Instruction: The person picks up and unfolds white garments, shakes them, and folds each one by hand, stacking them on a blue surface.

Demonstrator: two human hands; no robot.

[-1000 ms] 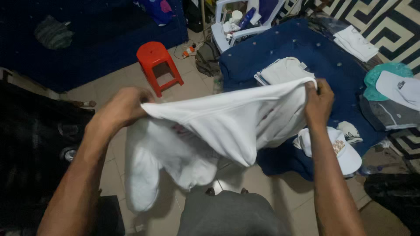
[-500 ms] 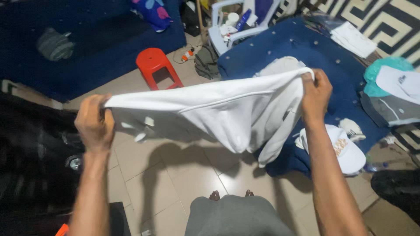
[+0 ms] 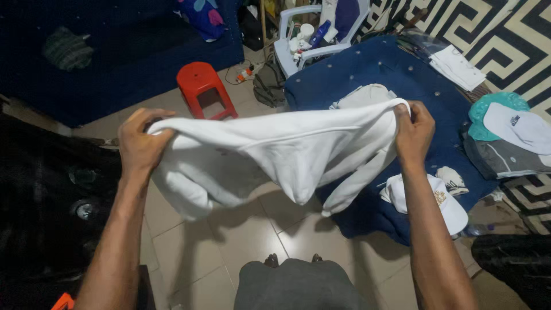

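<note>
I see left hand (image 3: 139,143) fisted on one end of white shirt (image 3: 287,152), fabric bunched under fingers. Right hand (image 3: 413,135) pinching other end, thumb on top. Shirt stretched between both hands, held up over tiled floor (image 3: 241,229), middle sagging to a point, sleeve dangling below right hand. Red stool (image 3: 199,80) beyond left hand; white cap (image 3: 445,201) on blue mattress (image 3: 402,74), just right of right forearm.

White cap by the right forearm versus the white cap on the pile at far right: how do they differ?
The white cap near the right hand's forearm lies on the edge of the blue mattress, bearing a gold-brown emblem. The far-right cap sits higher, atop a teal cap and grey clothes, with a small dark mark. Both are white, peaked and untouched.
</note>
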